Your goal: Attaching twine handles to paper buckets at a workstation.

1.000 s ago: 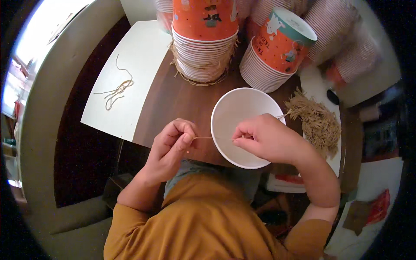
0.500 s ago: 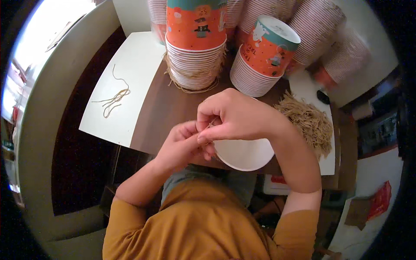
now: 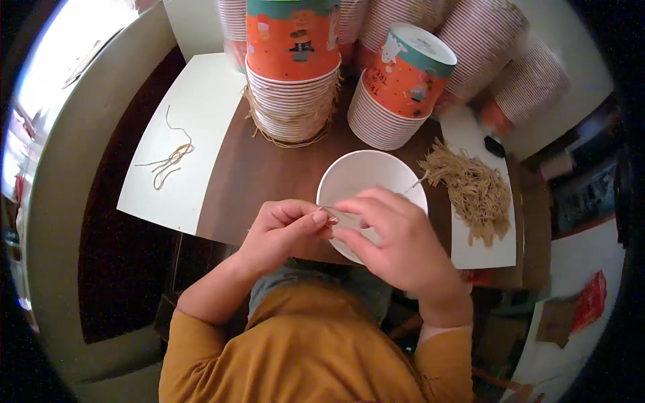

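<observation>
My left hand point(image 3: 285, 228) is closed in a pinch on a thin piece of tan twine point(image 3: 346, 214) at the near left rim of a white paper tub point(image 3: 363, 168). My right hand point(image 3: 403, 242) hovers over the tub's near right side, slightly blurred. Twine runs from the left fingertips to its curled fingers, and a thin strand shows past the back of the hand by the tub's far right rim. The thumb sits apart from the index finger. The tub stands mouth up, its inside partly covered by the right hand.
A tall stack of orange and green paper tubs point(image 3: 292, 50), wound with twine, stands behind, beside a shorter inverted stack point(image 3: 403, 87). More stacks point(image 3: 480, 43) line the back. A heap of cut twine point(image 3: 474, 191) lies at right, loose strands point(image 3: 173, 158) at left.
My right hand has moved down and right, away from my left fingertips, uncovering the far part of the tub. My left hand keeps its pinch. The view has shifted slightly.
</observation>
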The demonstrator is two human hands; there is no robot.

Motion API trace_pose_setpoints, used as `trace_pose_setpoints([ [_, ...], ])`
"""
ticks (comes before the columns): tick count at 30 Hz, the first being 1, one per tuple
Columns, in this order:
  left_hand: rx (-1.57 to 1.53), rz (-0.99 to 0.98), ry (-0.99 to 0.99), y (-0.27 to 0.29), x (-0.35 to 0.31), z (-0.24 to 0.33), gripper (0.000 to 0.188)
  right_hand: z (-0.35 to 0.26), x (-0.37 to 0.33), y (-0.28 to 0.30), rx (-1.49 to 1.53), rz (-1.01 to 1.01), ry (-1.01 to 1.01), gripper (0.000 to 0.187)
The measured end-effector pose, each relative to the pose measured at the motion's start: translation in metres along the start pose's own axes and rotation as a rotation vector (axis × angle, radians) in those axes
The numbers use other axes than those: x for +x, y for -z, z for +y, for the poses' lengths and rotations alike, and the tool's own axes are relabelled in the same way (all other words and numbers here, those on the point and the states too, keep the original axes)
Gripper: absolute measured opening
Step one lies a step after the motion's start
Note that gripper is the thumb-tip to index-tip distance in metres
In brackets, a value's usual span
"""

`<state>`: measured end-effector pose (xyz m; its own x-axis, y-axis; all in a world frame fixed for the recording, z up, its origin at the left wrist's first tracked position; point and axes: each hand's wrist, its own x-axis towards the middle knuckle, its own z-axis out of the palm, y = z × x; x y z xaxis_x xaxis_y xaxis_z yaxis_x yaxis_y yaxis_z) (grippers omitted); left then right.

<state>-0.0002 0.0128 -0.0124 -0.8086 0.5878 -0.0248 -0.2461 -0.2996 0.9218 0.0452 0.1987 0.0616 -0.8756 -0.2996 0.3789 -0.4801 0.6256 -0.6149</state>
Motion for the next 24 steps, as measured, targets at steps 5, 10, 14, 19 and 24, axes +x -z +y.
trace_pose_setpoints([
  [5, 0.048, -0.062, 0.045, -0.003, 0.003, 0.007, 0.022, 0.008, -0.01, -0.022, -0.165, 0.119, 0.112, 0.017],
  [10, 0.009, -0.077, 0.026, -0.003, 0.002, 0.011, 0.021, 0.007, -0.016, -0.024, -0.394, 0.327, 0.299, 0.015],
  [14, 0.022, -0.065, -0.056, -0.004, -0.004, 0.013, 0.016, -0.012, -0.036, -0.038, -0.363, 0.444, 0.165, 0.018],
  [19, -0.06, -0.19, -0.231, -0.004, -0.011, -0.023, 0.015, -0.016, -0.069, -0.057, -0.365, 0.428, 0.044, 0.02],
  [24, 0.363, 0.031, -0.415, -0.018, -0.007, -0.027, 0.02, 0.011, -0.066, -0.061, -0.358, 0.525, 0.055, 0.019],
])
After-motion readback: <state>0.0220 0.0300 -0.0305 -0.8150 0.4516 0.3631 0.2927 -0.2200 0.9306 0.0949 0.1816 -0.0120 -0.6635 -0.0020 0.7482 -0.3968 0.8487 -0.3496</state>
